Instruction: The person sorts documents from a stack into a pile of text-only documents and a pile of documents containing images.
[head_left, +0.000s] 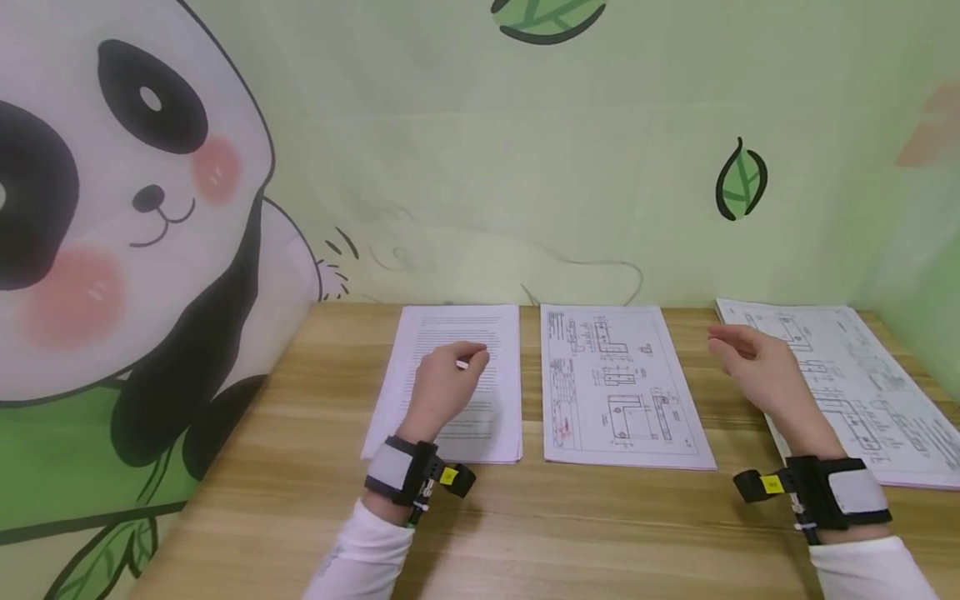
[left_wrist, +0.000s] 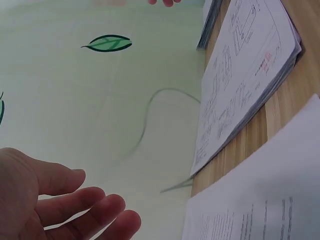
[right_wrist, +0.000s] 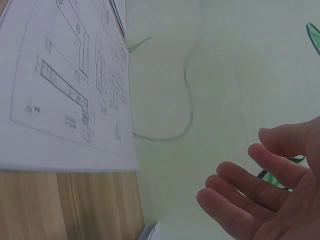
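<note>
Your left hand [head_left: 444, 387] and right hand [head_left: 771, 379], fingers loosely bent, hold nothing; a low sweep could skew the printed-text stack [head_left: 495, 404].

The text-printed paper stack [head_left: 501, 392] is lying flat, left of centre in the head view. The middle drawing stack [head_left: 626, 387], bearing a red mark, is lying right of centre; the right drawing stack [head_left: 862, 392] is resting far right.

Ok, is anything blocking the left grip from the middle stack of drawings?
Nothing visible stands between the left grip and the middle stack; only flat text pages and tabletop lie below.
</note>
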